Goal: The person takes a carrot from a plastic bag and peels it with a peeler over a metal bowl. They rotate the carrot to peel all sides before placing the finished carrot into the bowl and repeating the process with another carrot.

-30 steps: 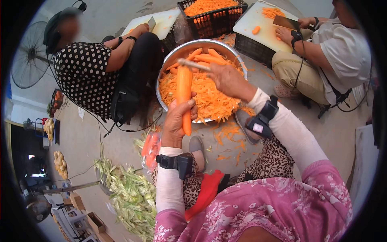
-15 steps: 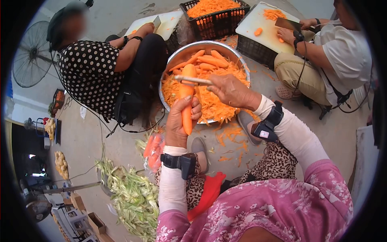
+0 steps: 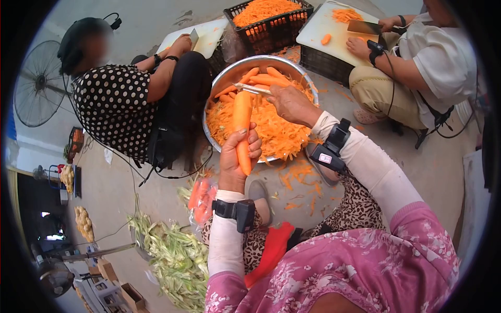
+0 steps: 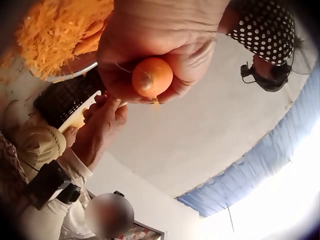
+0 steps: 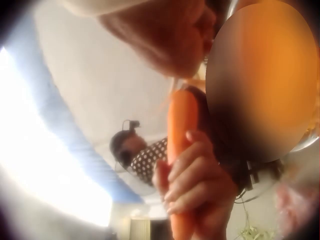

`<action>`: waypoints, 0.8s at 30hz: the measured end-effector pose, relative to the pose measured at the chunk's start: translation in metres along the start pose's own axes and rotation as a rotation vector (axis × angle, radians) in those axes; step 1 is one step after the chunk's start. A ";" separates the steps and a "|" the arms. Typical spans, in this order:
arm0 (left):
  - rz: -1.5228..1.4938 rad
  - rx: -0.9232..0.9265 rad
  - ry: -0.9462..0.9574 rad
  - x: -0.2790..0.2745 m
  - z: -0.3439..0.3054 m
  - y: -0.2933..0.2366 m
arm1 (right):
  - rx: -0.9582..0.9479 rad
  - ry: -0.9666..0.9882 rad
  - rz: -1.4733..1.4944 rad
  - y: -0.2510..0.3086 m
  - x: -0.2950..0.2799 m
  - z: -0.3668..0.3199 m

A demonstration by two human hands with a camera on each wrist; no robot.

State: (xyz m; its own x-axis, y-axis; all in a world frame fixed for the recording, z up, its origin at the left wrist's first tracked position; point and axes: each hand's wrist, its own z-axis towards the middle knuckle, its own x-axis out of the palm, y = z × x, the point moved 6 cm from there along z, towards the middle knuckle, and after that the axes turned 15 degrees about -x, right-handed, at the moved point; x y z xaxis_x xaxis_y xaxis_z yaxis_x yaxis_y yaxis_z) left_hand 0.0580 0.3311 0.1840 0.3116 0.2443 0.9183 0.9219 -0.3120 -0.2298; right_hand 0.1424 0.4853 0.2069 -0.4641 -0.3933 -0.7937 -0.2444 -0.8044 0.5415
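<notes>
My left hand [image 3: 233, 159] grips a large carrot [image 3: 241, 112] round its lower half, thumb across the front, and the carrot stands nearly upright. In the left wrist view the carrot's tapered end [image 4: 152, 77] pokes out of the curled fingers. A peeler [image 3: 252, 88] with a pale handle is held in my right hand [image 3: 295, 106], its head right at the carrot's top end. Behind both hands, a round metal basin [image 3: 208, 127] holds orange peelings [image 3: 276, 130] and several whole carrots [image 3: 269, 80]. The right wrist view shows the carrot [image 5: 182, 120] below the blurred right hand.
Two people sit across from me, cutting on white boards [image 3: 334, 49] set on black crates. A black crate [image 3: 271, 32] of shredded carrot stands behind the basin. Bagged carrots [image 3: 202, 201] and a heap of green husks [image 3: 175, 261] lie at my left; peelings litter the floor.
The peeler moved from the carrot's top end down onto its upper part, then back up to the top. My left hand keeps its grip on the carrot.
</notes>
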 end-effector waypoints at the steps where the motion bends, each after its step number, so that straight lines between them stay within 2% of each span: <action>1: 0.005 -0.007 0.003 0.004 -0.001 0.003 | -0.004 0.030 -0.071 -0.009 0.004 -0.004; 3: 0.112 0.019 0.089 0.019 -0.008 0.004 | -0.010 0.058 -0.137 -0.027 0.007 -0.007; 5: 0.142 0.034 0.073 0.022 -0.012 0.000 | 0.066 0.030 -0.151 -0.044 0.004 -0.007; 7: 0.147 0.075 0.063 0.025 -0.015 0.000 | 0.075 0.002 -0.106 -0.036 -0.010 -0.003; 9: 0.249 0.146 -0.116 0.021 -0.015 -0.003 | 0.021 -0.051 0.000 -0.033 -0.013 -0.004; 13: 0.337 0.146 -0.221 0.016 -0.014 -0.006 | -0.051 0.049 -0.105 -0.026 -0.008 -0.005; 15: 0.399 0.173 -0.290 0.011 -0.015 -0.012 | -0.101 -0.223 0.006 -0.017 -0.027 -0.001; 17: 0.389 0.184 -0.323 0.012 -0.017 -0.016 | -0.087 -0.190 0.013 -0.027 -0.020 -0.004; 19: 0.431 0.211 -0.391 0.012 -0.021 -0.021 | -0.063 0.171 -0.157 -0.034 -0.001 -0.009; 20: 0.431 0.209 -0.393 0.011 -0.024 -0.024 | -0.062 0.171 -0.155 -0.036 0.003 -0.008; 22: 0.452 0.251 -0.454 0.007 -0.027 -0.028 | -0.076 -0.154 -0.052 -0.020 -0.021 -0.002; 24: 0.441 0.250 -0.480 0.007 -0.029 -0.028 | -0.126 -0.158 -0.033 -0.030 -0.006 -0.002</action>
State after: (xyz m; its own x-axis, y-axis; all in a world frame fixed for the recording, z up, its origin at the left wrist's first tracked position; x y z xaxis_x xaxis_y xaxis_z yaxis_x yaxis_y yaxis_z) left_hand 0.0277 0.3152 0.2059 0.6829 0.5405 0.4914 0.6936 -0.2685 -0.6685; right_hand 0.1540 0.5113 0.1951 -0.5879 -0.2990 -0.7516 -0.1577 -0.8690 0.4690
